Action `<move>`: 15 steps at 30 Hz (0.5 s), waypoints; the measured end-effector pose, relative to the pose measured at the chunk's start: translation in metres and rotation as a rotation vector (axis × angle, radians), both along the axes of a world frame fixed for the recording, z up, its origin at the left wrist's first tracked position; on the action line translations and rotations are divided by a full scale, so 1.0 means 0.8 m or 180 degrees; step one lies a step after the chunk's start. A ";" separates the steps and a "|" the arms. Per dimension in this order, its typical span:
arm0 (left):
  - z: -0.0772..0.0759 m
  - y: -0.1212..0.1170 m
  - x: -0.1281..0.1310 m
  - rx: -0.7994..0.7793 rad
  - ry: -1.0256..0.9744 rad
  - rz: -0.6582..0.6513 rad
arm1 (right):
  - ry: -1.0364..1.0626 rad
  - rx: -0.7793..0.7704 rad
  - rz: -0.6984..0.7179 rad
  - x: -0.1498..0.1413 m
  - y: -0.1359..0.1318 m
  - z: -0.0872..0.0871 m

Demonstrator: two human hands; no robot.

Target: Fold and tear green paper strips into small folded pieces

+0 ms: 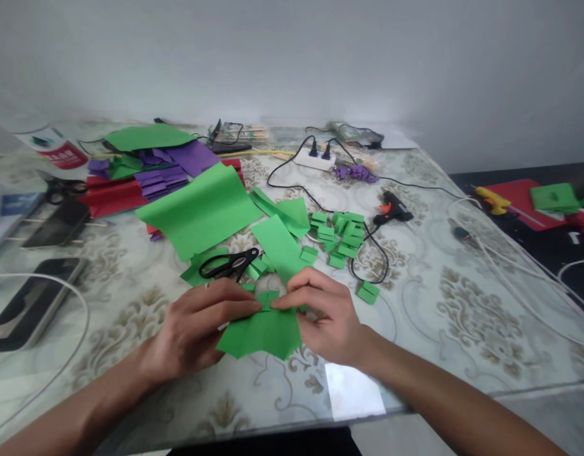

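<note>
Between my hands is a piece of green paper (263, 334) with jagged lower edges and a folded tab at its top. My left hand (197, 323) is closed on its left side, the index fingertip pressing near the tab. On the right, my right hand (327, 316) pinches the same paper, thumb hidden partly beneath. Just beyond my fingers lie black-handled scissors (229, 263) and a green paper strip (277, 247). Several small folded green pieces (339, 234) are heaped to the right, with a single one (368, 292) nearer me.
A large green sheet (201, 206) lies over red and purple paper at the back left. Two phones (30, 304) and a white cable are at left. A black glue gun (393, 209) and a power strip (315, 159) trail cords. A bottle (54, 149) stands far left.
</note>
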State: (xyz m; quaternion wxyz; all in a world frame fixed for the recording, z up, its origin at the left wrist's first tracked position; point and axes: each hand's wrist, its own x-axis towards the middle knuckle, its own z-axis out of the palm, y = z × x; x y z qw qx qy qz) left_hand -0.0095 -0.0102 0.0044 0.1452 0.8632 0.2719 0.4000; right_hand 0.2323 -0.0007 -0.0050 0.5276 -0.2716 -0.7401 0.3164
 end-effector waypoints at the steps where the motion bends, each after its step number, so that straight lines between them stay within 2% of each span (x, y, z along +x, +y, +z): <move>1: 0.000 0.000 0.000 0.0055 0.0028 0.0018 | 0.0016 -0.0047 0.0000 0.000 -0.001 0.001; 4: 0.000 0.000 -0.002 0.0240 0.0110 0.0170 | 0.0015 -0.0554 0.0262 0.002 -0.003 0.005; 9: 0.001 0.001 -0.008 0.0419 0.0253 0.0227 | 0.0331 -0.2060 0.0955 0.007 0.002 0.010; 11: 0.001 0.002 -0.009 0.0457 0.0341 0.0242 | 0.0399 -0.2373 0.0875 0.005 0.004 0.011; 13: 0.000 0.002 -0.009 0.0440 0.0408 0.0280 | 0.0384 -0.2620 0.0603 0.000 0.005 0.010; 15: -0.003 0.003 -0.007 0.0356 0.0420 0.0289 | 0.0487 -0.2743 0.0577 -0.006 0.004 0.007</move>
